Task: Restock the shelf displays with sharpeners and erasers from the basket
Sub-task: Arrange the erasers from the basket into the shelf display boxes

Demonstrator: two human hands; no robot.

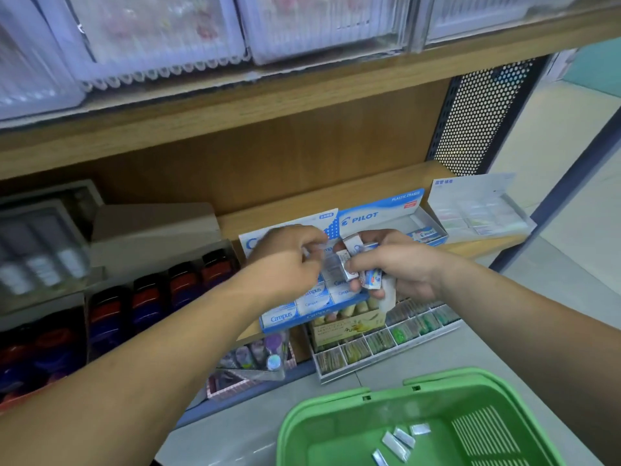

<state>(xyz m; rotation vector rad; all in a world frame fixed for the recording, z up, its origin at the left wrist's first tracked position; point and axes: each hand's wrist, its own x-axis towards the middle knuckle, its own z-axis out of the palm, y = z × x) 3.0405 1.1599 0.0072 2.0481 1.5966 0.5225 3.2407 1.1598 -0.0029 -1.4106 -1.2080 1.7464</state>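
The green basket (pixel 336 398) sits at five o'clock. Above the Campus display box (pixel 285 317), the right hand (pixel 403 267) is curled tight round a bunch of erasers (pixel 356 260). At its nine o'clock, the left hand (pixel 285 260) curls its fingertips toward the bunch, but blur hides any pinch. Best to peel off one at a time, label up.

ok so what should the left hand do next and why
Probably pull one of the erasers that the right hand grips and slot it into the Campus box just below. The left hand is at them, though blur hides whether it holds one yet.
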